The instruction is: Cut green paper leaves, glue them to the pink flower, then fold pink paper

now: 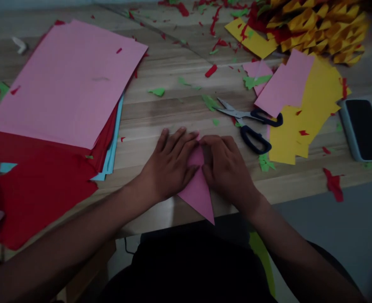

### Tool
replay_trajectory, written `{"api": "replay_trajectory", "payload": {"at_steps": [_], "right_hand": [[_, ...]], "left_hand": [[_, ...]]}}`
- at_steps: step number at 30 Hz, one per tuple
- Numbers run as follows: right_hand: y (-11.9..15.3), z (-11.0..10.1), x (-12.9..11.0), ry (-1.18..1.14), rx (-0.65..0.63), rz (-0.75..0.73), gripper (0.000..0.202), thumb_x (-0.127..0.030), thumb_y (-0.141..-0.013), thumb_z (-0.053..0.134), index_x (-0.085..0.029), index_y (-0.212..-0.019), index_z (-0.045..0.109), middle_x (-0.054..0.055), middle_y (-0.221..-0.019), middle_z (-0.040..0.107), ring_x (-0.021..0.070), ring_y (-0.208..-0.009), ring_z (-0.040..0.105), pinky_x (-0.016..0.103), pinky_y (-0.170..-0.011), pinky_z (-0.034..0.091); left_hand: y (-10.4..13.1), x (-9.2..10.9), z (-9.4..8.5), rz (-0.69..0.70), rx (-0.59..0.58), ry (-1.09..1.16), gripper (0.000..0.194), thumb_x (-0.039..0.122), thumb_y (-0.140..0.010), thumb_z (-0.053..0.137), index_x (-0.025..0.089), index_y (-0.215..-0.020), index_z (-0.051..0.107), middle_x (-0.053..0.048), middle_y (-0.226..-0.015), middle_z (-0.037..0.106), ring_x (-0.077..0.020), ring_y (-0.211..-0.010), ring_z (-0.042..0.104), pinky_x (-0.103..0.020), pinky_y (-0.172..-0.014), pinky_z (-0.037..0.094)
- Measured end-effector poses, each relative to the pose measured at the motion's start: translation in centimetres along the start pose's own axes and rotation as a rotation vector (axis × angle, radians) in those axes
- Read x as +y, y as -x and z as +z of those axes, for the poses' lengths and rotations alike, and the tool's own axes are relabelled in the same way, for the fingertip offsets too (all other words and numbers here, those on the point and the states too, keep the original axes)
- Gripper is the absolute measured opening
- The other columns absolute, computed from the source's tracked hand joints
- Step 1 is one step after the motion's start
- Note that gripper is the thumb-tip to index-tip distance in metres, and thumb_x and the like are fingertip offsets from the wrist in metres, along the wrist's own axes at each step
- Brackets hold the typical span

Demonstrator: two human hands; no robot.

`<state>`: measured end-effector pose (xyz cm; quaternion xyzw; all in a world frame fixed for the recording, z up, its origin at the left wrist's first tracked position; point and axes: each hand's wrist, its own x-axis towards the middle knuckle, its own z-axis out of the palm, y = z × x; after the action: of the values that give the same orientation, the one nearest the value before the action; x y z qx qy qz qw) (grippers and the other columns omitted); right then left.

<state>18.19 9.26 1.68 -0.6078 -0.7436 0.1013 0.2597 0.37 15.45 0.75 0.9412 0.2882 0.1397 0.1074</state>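
A piece of pink paper (198, 194), folded to a pointed shape, lies at the table's front edge, one corner jutting toward me over the edge. My left hand (173, 164) rests on its left part, fingers spread and pointing away from me. On the paper's right edge, the curled fingers and thumb of my right hand (227, 164) pinch it near the far tip. Both hands partly cover the paper. Just beyond my right hand lie scissors (241, 115) with dark handles, their blades slightly apart.
At left is a stack of pink sheets (69, 84) over red paper (41, 193) and blue sheets (112, 155). Yellow pieces (318, 101) and pink pieces (287, 84) lie at right, beside a phone (364, 130). A folded yellow paper piece (325, 29) stands behind. Red and green scraps are scattered around.
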Motion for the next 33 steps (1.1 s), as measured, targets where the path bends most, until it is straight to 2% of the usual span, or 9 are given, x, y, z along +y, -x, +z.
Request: {"api": "replay_trajectory", "payload": {"at_steps": [6, 13, 19, 25, 27, 29, 31, 33], "right_hand": [[2.6, -0.5, -1.3, -0.025, 0.055, -0.047, 0.04, 0.001, -0.077, 0.049, -0.018, -0.112, 0.052, 0.01, -0.109, 0.07, 0.0274, -0.102, 0.057, 0.045, -0.092, 0.052], [6.7, -1.1, -3.3, -0.038, 0.03, 0.038, 0.044, 0.006, -0.073, 0.053, -0.018, -0.111, 0.054, 0.008, -0.114, 0.072, 0.0263, -0.103, 0.058, 0.045, -0.095, 0.053], [10.2, -1.7, -4.4, -0.061, -0.023, 0.053, 0.042, 0.005, -0.078, 0.055, -0.018, -0.112, 0.057, 0.007, -0.119, 0.071, 0.0256, -0.106, 0.059, 0.046, -0.098, 0.052], [13.4, -2.4, -5.6, -0.039, -0.061, 0.04, 0.033, -0.001, -0.083, 0.053, -0.018, -0.11, 0.061, 0.006, -0.11, 0.074, 0.0269, -0.11, 0.056, 0.046, -0.101, 0.05], [14.1, -3.1, -5.9, -0.073, -0.121, 0.039, 0.029, -0.002, -0.083, 0.051, -0.018, -0.103, 0.064, 0.005, -0.093, 0.074, 0.0257, -0.103, 0.059, 0.046, -0.097, 0.051], [14.3, -4.1, -5.8, -0.13, -0.2, 0.003, 0.025, -0.004, -0.083, 0.05, -0.019, -0.096, 0.065, 0.003, -0.08, 0.071, 0.0229, -0.088, 0.062, 0.042, -0.085, 0.054], [13.8, -5.1, -5.3, -0.158, -0.219, -0.038, 0.022, -0.005, -0.085, 0.051, -0.02, -0.094, 0.064, 0.002, -0.078, 0.071, 0.021, -0.079, 0.061, 0.038, -0.072, 0.053], [12.5, -5.9, -4.8, -0.146, -0.158, -0.031, 0.021, -0.005, -0.085, 0.054, -0.021, -0.096, 0.063, 0.002, -0.083, 0.073, 0.0204, -0.078, 0.062, 0.036, -0.067, 0.051]], "left_hand": [[0.1, -0.1, 0.2, -0.001, 0.012, 0.033, 0.053, 0.044, -0.099, 0.048, 0.017, -0.145, 0.043, -0.013, -0.154, 0.048, -0.0336, -0.148, 0.036, -0.057, -0.123, 0.02], [0.0, -0.1, 0.2, -0.009, -0.006, 0.039, 0.055, 0.044, -0.098, 0.052, 0.019, -0.145, 0.043, -0.011, -0.155, 0.047, -0.0331, -0.148, 0.035, -0.054, -0.124, 0.021], [0.0, -0.1, 0.2, -0.024, -0.017, 0.045, 0.055, 0.046, -0.098, 0.049, 0.02, -0.146, 0.043, -0.01, -0.157, 0.045, -0.0327, -0.15, 0.033, -0.054, -0.124, 0.018], [-0.1, 0.0, 0.3, -0.057, -0.028, 0.085, 0.053, 0.049, -0.097, 0.048, 0.023, -0.144, 0.044, -0.008, -0.157, 0.045, -0.0323, -0.15, 0.032, -0.055, -0.125, 0.016], [-0.1, 0.3, 0.3, -0.097, -0.015, 0.091, 0.051, 0.049, -0.097, 0.048, 0.027, -0.142, 0.045, -0.005, -0.157, 0.046, -0.0317, -0.149, 0.033, -0.055, -0.125, 0.016], [-0.3, 0.5, 0.1, -0.154, 0.005, 0.061, 0.049, 0.048, -0.096, 0.049, 0.027, -0.14, 0.046, -0.006, -0.155, 0.047, -0.0328, -0.146, 0.036, -0.057, -0.123, 0.018], [-0.5, 0.5, -0.2, -0.195, 0.044, 0.017, 0.048, 0.043, -0.094, 0.053, 0.023, -0.137, 0.05, -0.01, -0.149, 0.052, -0.0348, -0.139, 0.043, -0.059, -0.119, 0.024], [-0.8, -0.1, -0.6, -0.191, 0.11, 0.025, 0.04, 0.03, -0.093, 0.053, 0.019, -0.131, 0.056, -0.012, -0.14, 0.057, -0.0327, -0.13, 0.05, -0.056, -0.114, 0.033]]}}
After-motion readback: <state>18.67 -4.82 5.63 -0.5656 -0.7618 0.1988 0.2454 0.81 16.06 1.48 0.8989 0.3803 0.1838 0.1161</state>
